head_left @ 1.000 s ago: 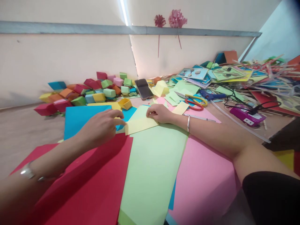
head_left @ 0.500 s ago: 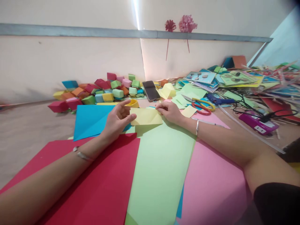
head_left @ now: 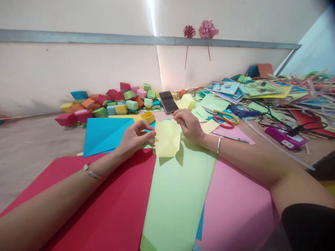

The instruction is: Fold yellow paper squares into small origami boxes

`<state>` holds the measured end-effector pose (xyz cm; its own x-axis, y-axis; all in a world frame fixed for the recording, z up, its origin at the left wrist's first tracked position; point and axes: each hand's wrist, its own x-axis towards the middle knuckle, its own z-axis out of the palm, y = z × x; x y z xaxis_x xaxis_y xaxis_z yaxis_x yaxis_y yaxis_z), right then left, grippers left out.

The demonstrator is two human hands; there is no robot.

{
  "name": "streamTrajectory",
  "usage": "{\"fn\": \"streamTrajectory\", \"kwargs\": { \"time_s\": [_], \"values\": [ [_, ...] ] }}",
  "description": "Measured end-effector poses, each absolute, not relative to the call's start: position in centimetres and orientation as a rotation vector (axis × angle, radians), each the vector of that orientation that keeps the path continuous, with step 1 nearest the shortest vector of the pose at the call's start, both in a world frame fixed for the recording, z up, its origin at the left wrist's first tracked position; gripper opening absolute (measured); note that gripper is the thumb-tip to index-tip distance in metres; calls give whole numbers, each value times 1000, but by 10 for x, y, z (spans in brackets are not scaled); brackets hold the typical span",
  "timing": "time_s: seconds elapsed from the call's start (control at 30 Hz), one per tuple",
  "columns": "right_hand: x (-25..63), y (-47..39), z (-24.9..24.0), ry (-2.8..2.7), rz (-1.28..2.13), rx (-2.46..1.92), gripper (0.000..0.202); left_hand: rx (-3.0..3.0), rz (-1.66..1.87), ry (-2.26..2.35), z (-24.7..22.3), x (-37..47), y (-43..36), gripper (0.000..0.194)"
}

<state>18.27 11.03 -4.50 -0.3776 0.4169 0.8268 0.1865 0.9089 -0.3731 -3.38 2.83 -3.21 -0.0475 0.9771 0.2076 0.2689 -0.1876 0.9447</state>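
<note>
Both hands touch yellow paper above green paper.

No text, label, brand, number or sign can be read anywhere in the head view. The purple box at the right has pale patches on its upper face and near end, but whether they bear any print is too small to tell.
</note>
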Motion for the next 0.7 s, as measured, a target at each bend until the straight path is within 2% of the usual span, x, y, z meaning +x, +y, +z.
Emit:
{"fn": "streamTrajectory", "kwargs": {
  "time_s": [0.17, 0.23, 0.4, 0.53, 0.7],
  "values": [
    [181, 91, -40, -2008, 196, -271, 21, 1416, 1095, 1254, -27, -25, 22, 64],
    [180, 88, -40, -2015, 205, -239, 23, 1439, 1046, 1302, -26, -23, 18, 69],
    [181, 95, -42, -2017, 164, -307, 23, 1499, 1162, 1489, -24, -20, 15, 60],
    [183, 101, -41, -2138, -113, -354, 29, 1526, 1300, 1725, -27, -24, 23, 60],
    [180, 89, -41, -2247, -368, -244, 36, 1580, 1310, 1799, -29, -28, 26, 53]
  ]
}}
